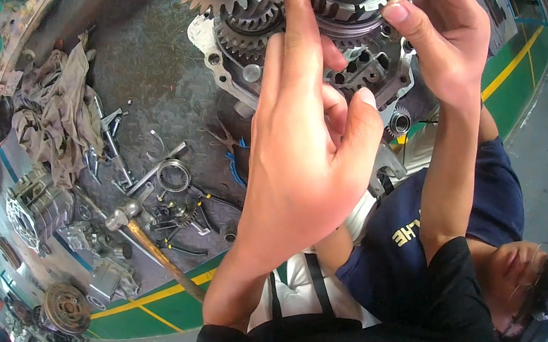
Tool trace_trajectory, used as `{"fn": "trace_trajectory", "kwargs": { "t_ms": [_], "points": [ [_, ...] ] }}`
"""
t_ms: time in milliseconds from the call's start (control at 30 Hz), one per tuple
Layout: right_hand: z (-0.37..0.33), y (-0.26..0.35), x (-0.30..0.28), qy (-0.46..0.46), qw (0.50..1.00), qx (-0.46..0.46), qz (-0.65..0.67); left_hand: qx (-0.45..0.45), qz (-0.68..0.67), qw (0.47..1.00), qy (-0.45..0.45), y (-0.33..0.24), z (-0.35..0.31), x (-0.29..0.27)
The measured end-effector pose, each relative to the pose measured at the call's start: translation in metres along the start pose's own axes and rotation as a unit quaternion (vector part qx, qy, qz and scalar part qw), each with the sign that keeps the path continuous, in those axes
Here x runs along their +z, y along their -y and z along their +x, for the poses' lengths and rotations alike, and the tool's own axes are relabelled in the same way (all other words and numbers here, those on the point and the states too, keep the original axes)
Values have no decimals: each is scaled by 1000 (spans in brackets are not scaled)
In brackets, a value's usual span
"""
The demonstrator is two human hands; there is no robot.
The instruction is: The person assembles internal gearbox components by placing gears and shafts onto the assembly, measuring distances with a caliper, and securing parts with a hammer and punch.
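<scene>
Right grip [448, 22] curls around the gear stack's [350, 8] side

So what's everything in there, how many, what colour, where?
Gear stacks: at least two, silver, top centre
Housing: one, grey, beneath the gears
Rag: one, grey-brown, upper left
Hammer: one, wooden handle, lower left
Pliers: several, blue and black-yellow, centre-left
Round disc: one, brown, lower left
Small parts: many, grey, left
Bench: one, dark, centre
Co-worker: one, navy shirt, lower right
Left grip: one, bare, centre
Right grip: one, bare, upper right
</scene>
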State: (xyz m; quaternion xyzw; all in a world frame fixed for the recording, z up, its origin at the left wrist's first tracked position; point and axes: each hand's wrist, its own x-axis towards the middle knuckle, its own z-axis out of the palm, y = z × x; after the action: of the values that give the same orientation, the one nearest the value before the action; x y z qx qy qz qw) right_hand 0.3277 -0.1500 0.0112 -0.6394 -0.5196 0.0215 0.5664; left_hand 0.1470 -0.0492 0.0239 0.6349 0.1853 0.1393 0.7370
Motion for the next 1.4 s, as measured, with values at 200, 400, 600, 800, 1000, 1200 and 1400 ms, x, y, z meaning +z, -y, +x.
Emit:
{"fn": "trace_trajectory", "kwargs": {
  "t_ms": [200,400,600,800,1000,1200,1400],
  "points": [
    [-16,-11,-11,-25,995,84,40,-4,-10,1000,4,1,0,-2],
    [-25,-12,-16,-18,993,112,36,2,-6,1000,1,0,-1,1],
    [-26,-9,-15,-39,992,119,30,13,19,1000,4,1,0,-1],
    [-27,-10,-16,-37,993,115,12,32,38,999,9,3,1,-2],
    [-24,-4,-7,1,987,130,94,21,36,999,9,3,0,-3],
    [-26,-4,5,-2,995,97,28,23,33,999,4,5,0,-3],
    [-24,-2,8,-16,994,105,-1,13,26,1000,6,5,2,-3]
  ]
}}
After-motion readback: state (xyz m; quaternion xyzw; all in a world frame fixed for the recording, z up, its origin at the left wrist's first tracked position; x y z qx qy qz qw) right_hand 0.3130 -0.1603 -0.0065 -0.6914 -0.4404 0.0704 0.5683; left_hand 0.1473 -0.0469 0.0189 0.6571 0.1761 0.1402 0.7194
